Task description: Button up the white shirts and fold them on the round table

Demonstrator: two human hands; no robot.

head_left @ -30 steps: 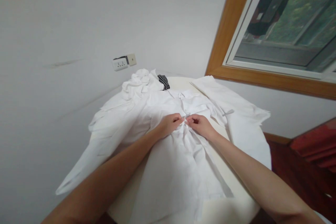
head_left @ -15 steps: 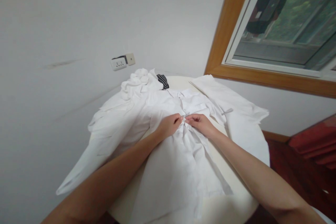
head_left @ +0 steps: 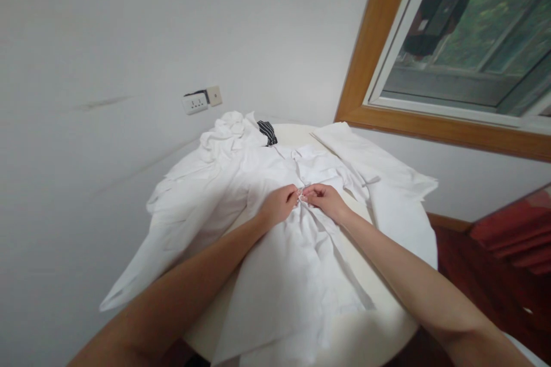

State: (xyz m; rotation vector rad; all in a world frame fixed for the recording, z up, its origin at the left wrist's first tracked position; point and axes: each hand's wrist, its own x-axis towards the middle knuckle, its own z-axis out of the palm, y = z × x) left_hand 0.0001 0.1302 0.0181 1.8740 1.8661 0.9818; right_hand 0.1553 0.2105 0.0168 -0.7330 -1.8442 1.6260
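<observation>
A white shirt (head_left: 284, 275) lies spread on a round cream table (head_left: 390, 330), its lower part towards me and its collar end away. At the middle of its front, my left hand (head_left: 279, 205) pinches the fabric with closed fingers. Close against it, my right hand (head_left: 326, 200) pinches the same front edge from the other side. The cloth bunches into folds between and below my fingertips. Whatever small part lies between the fingertips, such as a button, is too small to make out.
More white clothing (head_left: 189, 206) is heaped along the table's left side. A folded white garment (head_left: 374, 160) lies on the right. A black striped cloth (head_left: 267, 133) is at the back, near the wall socket (head_left: 196, 103). A wood-framed window (head_left: 359, 77) stands at the right.
Both hands stay at the same spot on the shirt front, with only slight shifts of the fingers. The view has moved a little.
</observation>
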